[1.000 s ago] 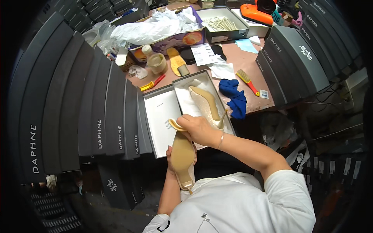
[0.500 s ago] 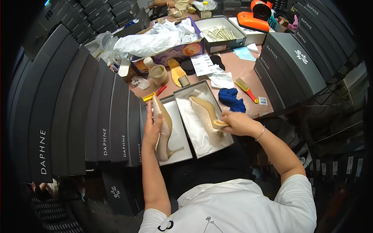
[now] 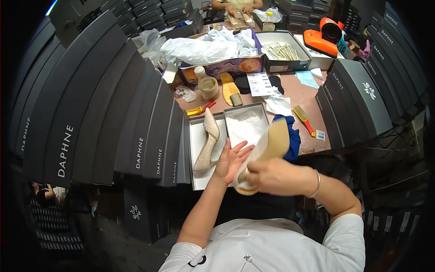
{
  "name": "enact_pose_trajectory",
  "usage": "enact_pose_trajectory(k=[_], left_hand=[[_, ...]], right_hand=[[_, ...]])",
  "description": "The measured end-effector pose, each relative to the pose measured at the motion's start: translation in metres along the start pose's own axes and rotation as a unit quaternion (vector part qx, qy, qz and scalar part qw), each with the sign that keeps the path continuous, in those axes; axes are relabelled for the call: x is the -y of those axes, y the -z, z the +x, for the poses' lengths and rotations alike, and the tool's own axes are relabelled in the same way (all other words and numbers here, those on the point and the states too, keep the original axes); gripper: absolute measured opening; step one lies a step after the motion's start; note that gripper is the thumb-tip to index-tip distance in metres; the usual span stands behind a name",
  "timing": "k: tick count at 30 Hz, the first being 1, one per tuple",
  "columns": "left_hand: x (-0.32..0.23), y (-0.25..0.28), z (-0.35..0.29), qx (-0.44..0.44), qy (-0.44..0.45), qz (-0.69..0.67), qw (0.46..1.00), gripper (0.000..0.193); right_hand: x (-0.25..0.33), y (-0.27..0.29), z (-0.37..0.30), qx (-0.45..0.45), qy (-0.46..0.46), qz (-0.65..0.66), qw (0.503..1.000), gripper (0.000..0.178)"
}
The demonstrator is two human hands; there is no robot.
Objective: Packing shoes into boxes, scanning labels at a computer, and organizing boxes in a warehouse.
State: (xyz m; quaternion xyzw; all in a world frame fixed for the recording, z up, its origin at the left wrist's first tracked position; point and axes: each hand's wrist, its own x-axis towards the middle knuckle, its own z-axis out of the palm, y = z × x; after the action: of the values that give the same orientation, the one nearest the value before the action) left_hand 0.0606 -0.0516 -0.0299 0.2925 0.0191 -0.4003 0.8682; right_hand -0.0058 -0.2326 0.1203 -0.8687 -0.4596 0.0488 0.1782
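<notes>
Clasping a beige shoe near its heel, right fingers curl beside the spread left fingers

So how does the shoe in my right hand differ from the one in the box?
The held shoe is up in your right hand; the boxed shoe lies in the left box section. The held shoe looks blurred; the boxed shoe looks sharp, its glitter clear. Both look beige.

A shoe workshop: stacks of dark shoeboxes, a cluttered workbench, a brush, high-heeled shoes.
</notes>
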Motion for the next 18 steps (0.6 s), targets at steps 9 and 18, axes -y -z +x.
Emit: enact_pose_trajectory(k=[9, 18], left_hand=[[0.021, -0.029, -0.013, 0.062, 0.096, 0.037, 0.993, 0.080], [-0.004, -0.001, -0.058, 0.154, 0.093, -0.049, 0.982, 0.081]], right_hand=[[0.058, -0.042, 0.008, -0.035, 0.148, -0.070, 0.986, 0.014], [0.078, -0.049, 0.037, -0.023, 0.204, 0.037, 0.978, 0.015]])
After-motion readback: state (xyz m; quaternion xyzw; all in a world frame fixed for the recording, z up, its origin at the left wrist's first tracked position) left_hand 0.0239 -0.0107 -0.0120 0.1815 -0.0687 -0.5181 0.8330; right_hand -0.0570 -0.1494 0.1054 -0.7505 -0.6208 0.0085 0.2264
